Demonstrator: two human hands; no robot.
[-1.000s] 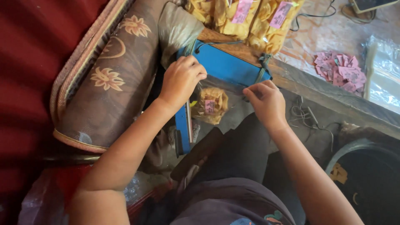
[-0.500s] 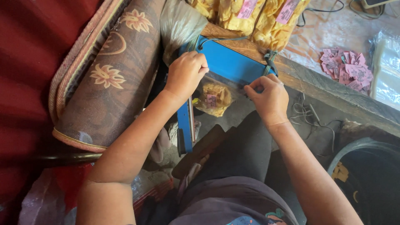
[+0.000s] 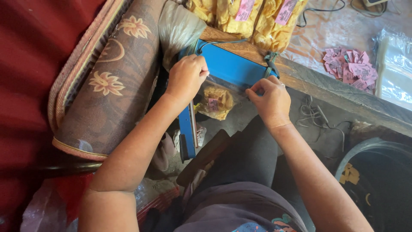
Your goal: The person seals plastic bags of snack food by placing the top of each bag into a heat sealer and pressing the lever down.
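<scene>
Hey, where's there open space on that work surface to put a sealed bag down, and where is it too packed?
Bare patterned tabletop lies between the yellow snack bags and the pile of pink tags. It is crowded at the blue sealer, where the left hand and right hand hold a clear snack bag, and at right by the clear bags.

A clear plastic bag of yellow chips (image 3: 214,102) with a small pink label inside hangs at centre frame, its open top tucked under the blue heat sealer (image 3: 234,66), which lies slanted from upper centre toward the right on a wooden edge.
</scene>
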